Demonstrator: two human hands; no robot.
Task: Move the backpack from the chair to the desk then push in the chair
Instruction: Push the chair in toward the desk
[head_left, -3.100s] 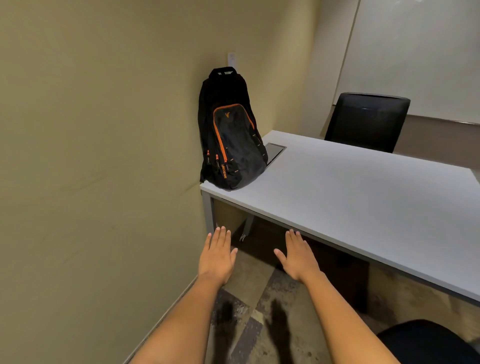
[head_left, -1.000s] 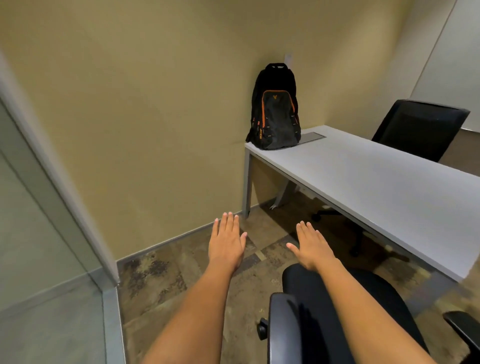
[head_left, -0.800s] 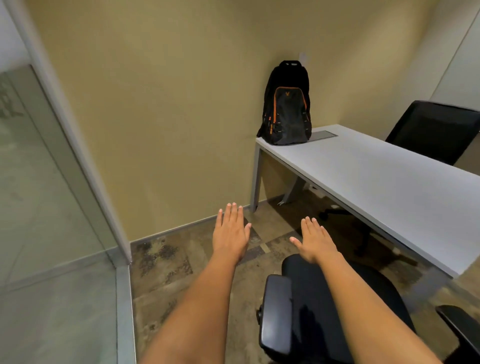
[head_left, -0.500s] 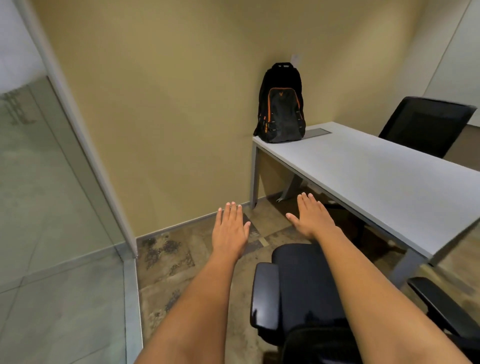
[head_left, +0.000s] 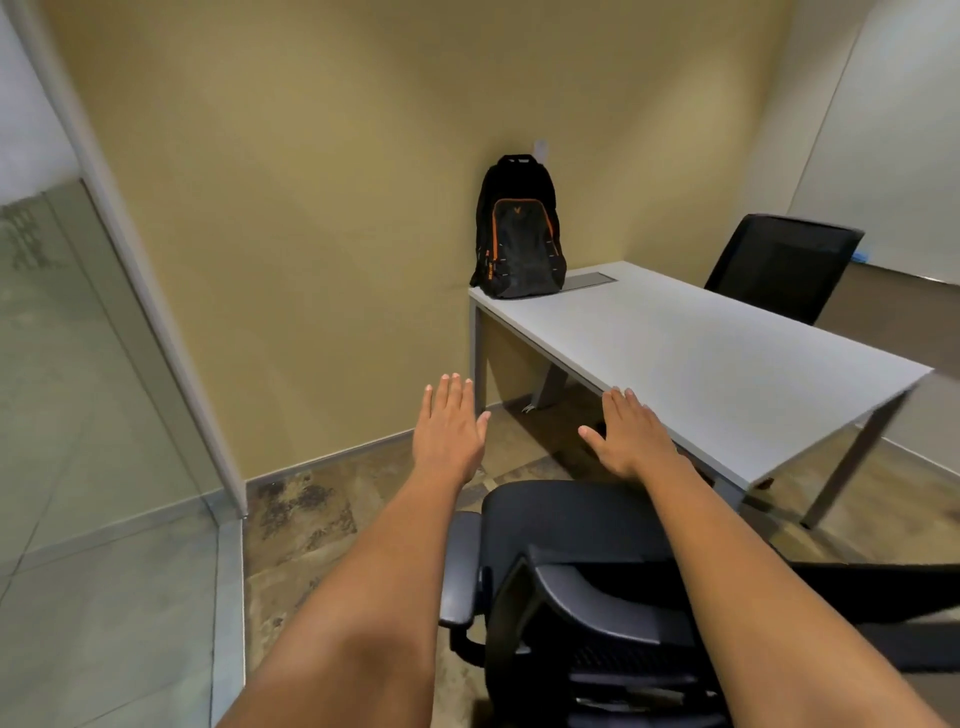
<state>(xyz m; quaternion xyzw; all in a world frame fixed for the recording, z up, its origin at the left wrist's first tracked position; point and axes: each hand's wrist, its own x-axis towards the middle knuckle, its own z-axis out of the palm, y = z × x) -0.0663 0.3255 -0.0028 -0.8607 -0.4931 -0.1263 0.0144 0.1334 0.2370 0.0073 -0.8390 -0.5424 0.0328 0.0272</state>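
The black backpack (head_left: 519, 244) with orange trim stands upright on the far left corner of the grey desk (head_left: 727, 358), leaning against the tan wall. A black office chair (head_left: 576, 571) with armrests is directly below me, its seat facing the desk's near edge and standing clear of it. My left hand (head_left: 448, 431) hovers flat over the floor, left of the chair, fingers spread. My right hand (head_left: 631, 436) hovers above the chair's seat front, close to the desk edge, fingers extended. Neither hand holds or touches anything.
A second black chair (head_left: 779, 265) stands behind the desk's far side. A glass partition (head_left: 78, 415) with a white frame post runs along the left. A whiteboard (head_left: 904, 171) hangs at the right. Mottled floor tiles (head_left: 311, 514) lie between wall and chair.
My view has pulled back from the desk, bringing the near chair's backrest and armrest into view under my arms. Both hands stay flat and empty.
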